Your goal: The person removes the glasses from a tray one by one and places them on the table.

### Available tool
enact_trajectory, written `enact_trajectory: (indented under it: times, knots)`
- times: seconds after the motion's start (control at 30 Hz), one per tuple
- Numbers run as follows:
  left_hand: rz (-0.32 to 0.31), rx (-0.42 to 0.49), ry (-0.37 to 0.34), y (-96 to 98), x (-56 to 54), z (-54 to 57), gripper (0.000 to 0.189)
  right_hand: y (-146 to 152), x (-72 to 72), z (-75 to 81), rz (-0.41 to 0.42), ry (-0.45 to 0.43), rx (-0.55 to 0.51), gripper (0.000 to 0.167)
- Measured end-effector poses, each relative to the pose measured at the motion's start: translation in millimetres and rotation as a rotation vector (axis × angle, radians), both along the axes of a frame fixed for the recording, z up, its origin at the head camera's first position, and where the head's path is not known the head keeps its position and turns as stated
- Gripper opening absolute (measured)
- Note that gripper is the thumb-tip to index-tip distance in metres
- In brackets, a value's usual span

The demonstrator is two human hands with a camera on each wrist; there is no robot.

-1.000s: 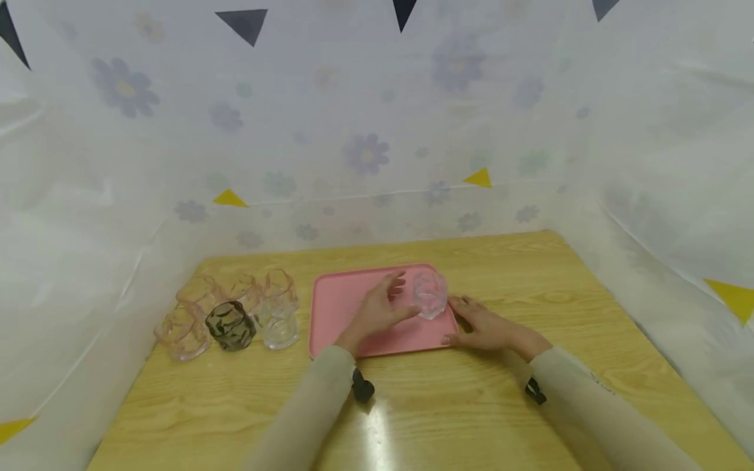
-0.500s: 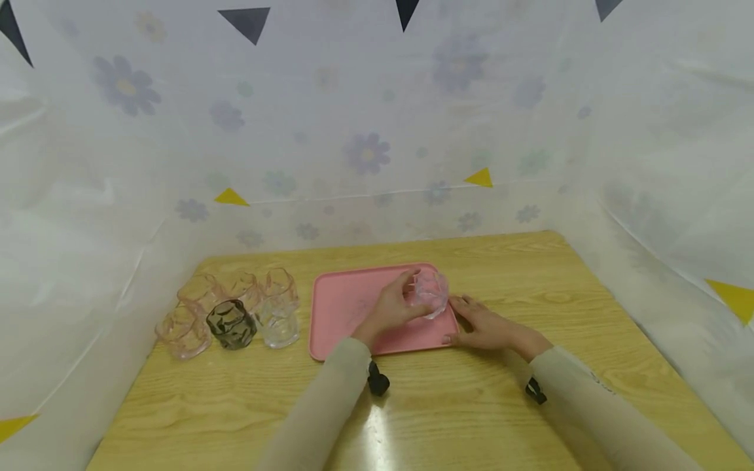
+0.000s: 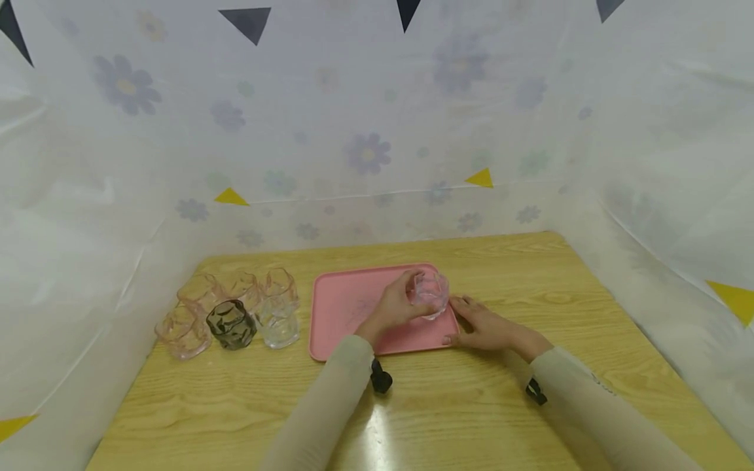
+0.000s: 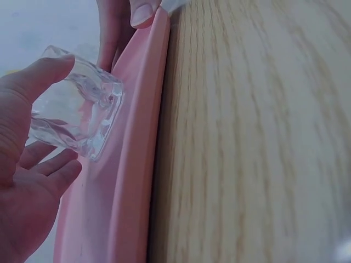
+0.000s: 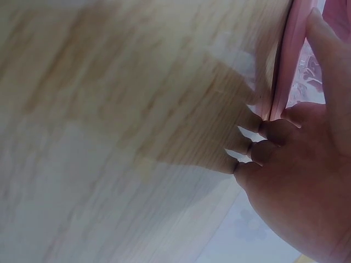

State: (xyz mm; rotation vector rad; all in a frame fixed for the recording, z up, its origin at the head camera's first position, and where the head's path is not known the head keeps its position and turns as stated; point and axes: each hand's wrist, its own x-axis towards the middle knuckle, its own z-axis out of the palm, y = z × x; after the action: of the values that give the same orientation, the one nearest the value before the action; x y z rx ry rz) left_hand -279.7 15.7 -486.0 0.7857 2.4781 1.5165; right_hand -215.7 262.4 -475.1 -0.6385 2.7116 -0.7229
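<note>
- The left hand (image 3: 393, 307) is curled round a clear glass (image 3: 432, 293), thumb on one side and fingers on the other, as the left wrist view (image 4: 33, 159) confirms.
- The clear glass (image 4: 77, 112) stands at the far right corner of the pink tray (image 3: 347, 307). In the left wrist view its base is tilted towards the tray floor; whether the base touches the tray cannot be told.
- The right hand (image 3: 483, 325) rests on the worktop (image 3: 471, 405) at the right edge of the pink tray, fingers extended and relaxed, holding nothing.
- In the right wrist view the fingertips (image 5: 274, 131) of the right hand (image 5: 296, 186) lie against the raised rim of the pink tray (image 5: 288, 71); the thumb extends along the rim.
- In the left wrist view a fingertip of the right hand (image 4: 143, 12) presses on the tray rim (image 4: 137, 164) just beyond the clear glass.
- The pink tray lies flat on the wooden worktop, near its centre.
- A group of glasses stands on the worktop left of the tray, well apart from both hands: several pink-tinted glasses (image 3: 200, 297), one dark smoked glass (image 3: 231, 324) and one clear tumbler (image 3: 280, 327).
- A floral-printed sheet (image 3: 365, 150) encloses the worktop at the back and on both sides.
- Both forearms wear light sleeves (image 3: 330, 405).
</note>
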Motion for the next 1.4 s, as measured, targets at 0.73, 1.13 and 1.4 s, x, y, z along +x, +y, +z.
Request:
enact_trajectory:
  times: [0.73,1.13,1.4]
  knots:
    - [0.021,-0.029,-0.012,-20.0,8.5,15.1,0.084,-2,-1.0,-1.3,-0.004,0.002,0.0,0.102]
    - [0.054,-0.051,0.009,-77.0,38.1,26.1,0.082,-1,2.5,1.8,-0.005,0.008,0.01,0.101]
    - [0.124,-0.075,0.036,-123.4,58.8,31.2,0.082,-2,3.7,5.9,-0.022,-0.016,0.018,0.102]
